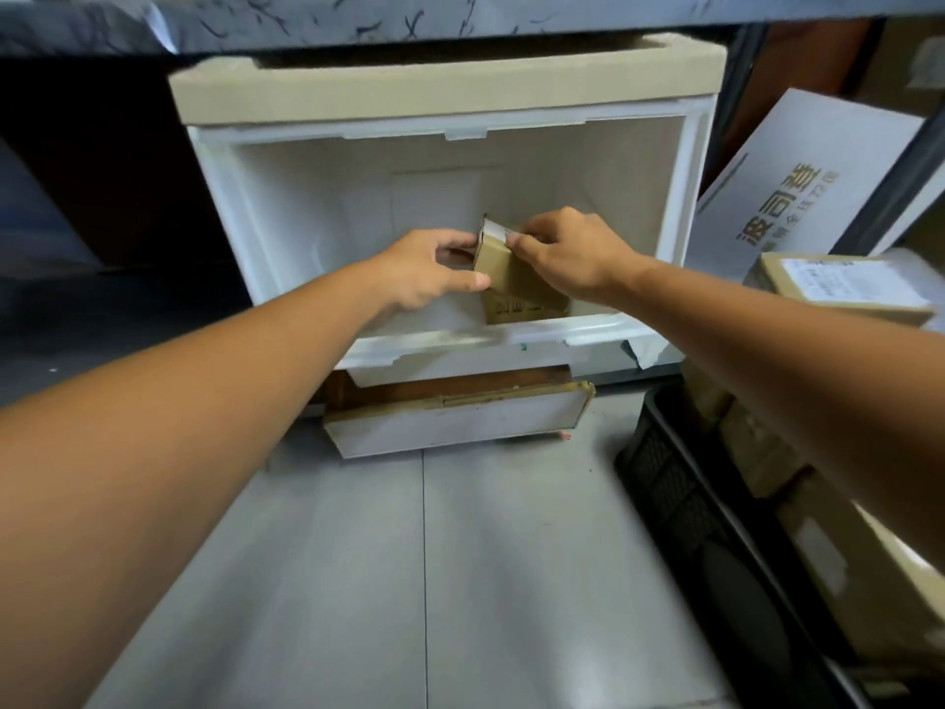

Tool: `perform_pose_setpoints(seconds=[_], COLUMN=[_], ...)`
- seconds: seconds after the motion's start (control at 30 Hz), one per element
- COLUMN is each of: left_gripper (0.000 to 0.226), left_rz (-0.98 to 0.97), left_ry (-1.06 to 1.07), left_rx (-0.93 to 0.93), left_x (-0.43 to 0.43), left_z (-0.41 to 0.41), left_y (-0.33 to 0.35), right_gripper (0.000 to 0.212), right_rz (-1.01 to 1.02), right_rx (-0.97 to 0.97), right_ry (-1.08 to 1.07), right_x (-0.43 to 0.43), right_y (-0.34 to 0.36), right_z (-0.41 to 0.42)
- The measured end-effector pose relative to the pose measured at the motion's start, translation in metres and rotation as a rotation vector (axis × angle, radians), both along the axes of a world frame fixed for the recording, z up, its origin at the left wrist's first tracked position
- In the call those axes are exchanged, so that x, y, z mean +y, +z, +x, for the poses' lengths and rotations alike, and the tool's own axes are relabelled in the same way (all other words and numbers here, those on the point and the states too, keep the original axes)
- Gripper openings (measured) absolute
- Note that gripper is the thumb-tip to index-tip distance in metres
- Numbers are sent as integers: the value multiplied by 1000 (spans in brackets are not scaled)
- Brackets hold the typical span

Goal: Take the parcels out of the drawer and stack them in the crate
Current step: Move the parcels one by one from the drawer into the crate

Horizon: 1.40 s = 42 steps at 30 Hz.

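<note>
Both hands lift the last parcel from the drawer.
Left hand (434,271) and right hand (572,258) fingers pinch opposite edges of the small, stiff, probably light parcel (511,278) inside the drawer (286,212).

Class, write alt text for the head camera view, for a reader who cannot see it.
Two bare hands, the left hand and the right hand, grip a small brown cardboard parcel inside an otherwise empty-looking white drawer. A black crate holding other parcels stands on the grey floor at the right.
</note>
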<state>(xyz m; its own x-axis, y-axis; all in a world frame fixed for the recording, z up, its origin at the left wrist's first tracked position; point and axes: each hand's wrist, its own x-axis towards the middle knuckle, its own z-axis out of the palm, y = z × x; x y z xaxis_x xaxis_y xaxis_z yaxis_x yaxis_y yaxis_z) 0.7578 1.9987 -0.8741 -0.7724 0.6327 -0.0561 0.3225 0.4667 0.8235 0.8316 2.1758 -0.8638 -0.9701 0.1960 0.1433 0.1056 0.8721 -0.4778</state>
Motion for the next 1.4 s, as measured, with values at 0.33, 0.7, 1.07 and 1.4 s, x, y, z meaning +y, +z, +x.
perform_pose_setpoints(seconds=[0.33,0.7,1.07,1.4], left_gripper=[43,42,59,43], left_rz=[34,166,297,367], left_ry=[86,127,177,152], left_rx=[-112,-255,-491,-507], left_x=[-52,-65,-66,-71], left_z=[80,118,120,122], left_y=[47,72,75,83], right_gripper=[48,36,30,39], right_rz=[-35,-406,-1303,-904], right_rx=[-15,169,176,110], right_ry=[79,-69,-309,-327], right_x=[-48,-49,-44,-39], right_y=[38,59,74,68], right_z=[90,144,165,171])
